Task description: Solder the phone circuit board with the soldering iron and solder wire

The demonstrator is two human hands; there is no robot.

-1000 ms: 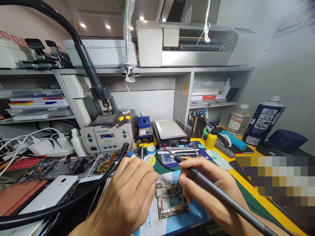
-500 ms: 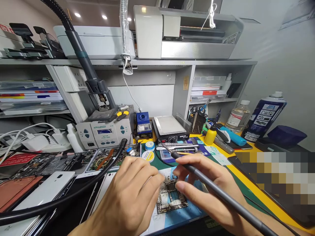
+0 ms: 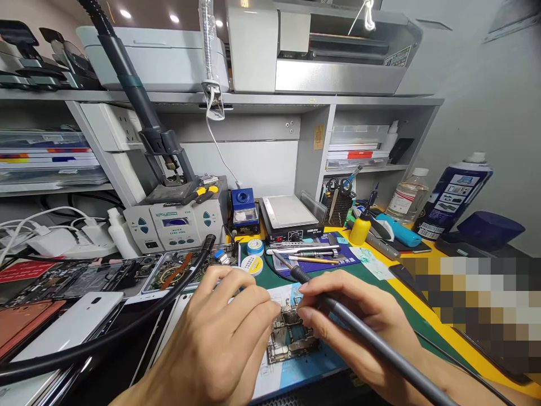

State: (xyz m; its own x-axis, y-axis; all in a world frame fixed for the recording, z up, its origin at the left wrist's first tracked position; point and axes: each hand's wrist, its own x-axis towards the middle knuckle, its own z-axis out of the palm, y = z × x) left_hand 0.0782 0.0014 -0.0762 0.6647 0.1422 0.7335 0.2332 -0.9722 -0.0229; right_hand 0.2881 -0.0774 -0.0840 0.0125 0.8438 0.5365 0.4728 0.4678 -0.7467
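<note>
My left hand [image 3: 226, 332] is curled at the left edge of a phone circuit board [image 3: 291, 319], its fingertips pressed together. Whatever they hold, if anything, is hidden behind the fingers. A grey soldering iron [image 3: 372, 332] lies slantwise across my right hand [image 3: 359, 316], between thumb and index finger. Its thin tip points up and left, away from the board. My right fingertips hover over the board's right side, thumb close to index finger. Beneath the board is a blue and white pad [image 3: 279, 383].
Behind the hands stand a hot plate [image 3: 291, 217], a hot-air station [image 3: 177, 225] and small round tubs [image 3: 252, 264]. A black hose [image 3: 169, 304] crosses the phones at left. A yellow bottle [image 3: 359, 230] and a spray can [image 3: 454, 194] stand at right.
My right thumb has come closer to the index finger, and the iron has shifted slightly left. The left hand keeps its curled pose. The whole view has shifted a little.
</note>
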